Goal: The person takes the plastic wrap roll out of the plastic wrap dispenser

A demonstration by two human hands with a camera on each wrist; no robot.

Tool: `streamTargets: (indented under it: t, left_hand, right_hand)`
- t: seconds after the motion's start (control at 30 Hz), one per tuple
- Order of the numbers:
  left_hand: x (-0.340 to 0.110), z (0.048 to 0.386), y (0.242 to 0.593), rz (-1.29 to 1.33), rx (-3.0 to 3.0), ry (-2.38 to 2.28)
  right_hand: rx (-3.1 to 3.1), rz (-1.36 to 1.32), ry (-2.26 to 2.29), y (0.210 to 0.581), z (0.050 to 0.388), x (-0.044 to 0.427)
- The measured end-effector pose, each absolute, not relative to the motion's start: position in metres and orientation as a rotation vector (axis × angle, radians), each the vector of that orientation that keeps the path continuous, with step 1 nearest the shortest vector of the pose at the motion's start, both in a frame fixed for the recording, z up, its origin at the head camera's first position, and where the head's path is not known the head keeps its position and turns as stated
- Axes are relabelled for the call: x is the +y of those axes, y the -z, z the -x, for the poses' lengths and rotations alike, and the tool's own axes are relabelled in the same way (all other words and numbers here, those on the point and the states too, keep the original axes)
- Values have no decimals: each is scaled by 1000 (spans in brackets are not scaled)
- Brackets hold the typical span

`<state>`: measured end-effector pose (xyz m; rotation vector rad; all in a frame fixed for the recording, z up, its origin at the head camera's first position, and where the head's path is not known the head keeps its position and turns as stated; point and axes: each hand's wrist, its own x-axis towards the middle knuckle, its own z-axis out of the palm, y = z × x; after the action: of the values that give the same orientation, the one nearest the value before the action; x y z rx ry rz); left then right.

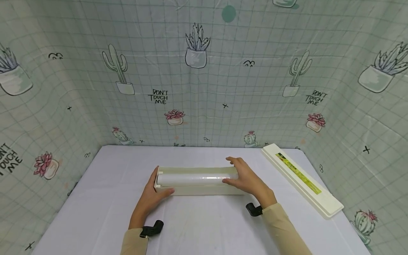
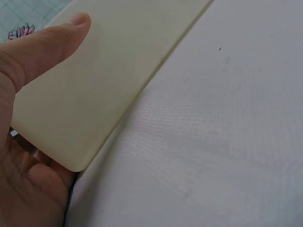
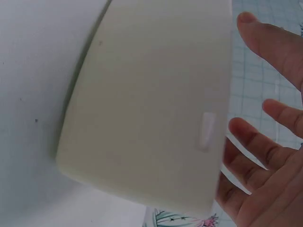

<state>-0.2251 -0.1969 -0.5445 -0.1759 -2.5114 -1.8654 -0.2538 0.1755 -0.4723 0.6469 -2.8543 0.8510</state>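
A long cream dispenser box lies across the white table, its top uncovered. Inside it sits a shiny white roll, apparently plastic wrap. My left hand grips the box's left end, thumb on the front wall and fingers round the end. In the left wrist view the thumb lies along the cream wall. Over the right end, my right hand is spread, thumb near the roll. The right wrist view shows its fingers parted and loosely bent beside the box's end; whether they touch it I cannot tell.
A long cream lid with a yellow-green label lies slanted near the table's right edge. A patterned cloth hangs behind the table and along both sides. Each wrist wears a black camera mount.
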Motion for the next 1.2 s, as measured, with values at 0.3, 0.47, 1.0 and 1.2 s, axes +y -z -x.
streamTargets:
  t: [0.3,0.47,1.0,1.2]
  left_hand:
    - [-199,228,545,209,-2484,1898]
    - [-199,228,544,225,-2470,1918]
    - [-200,228,544,198,-2470,1895]
    - [-199,228,544,217,-2467,1905]
  right_hand:
    - [-2854,-706,-826,478,256,169]
    - [-2864,-721,-772,477,256,167]
    - [-2937,-758,-779,475,265,158]
    - [-2991,-704,-860,480,266,156]
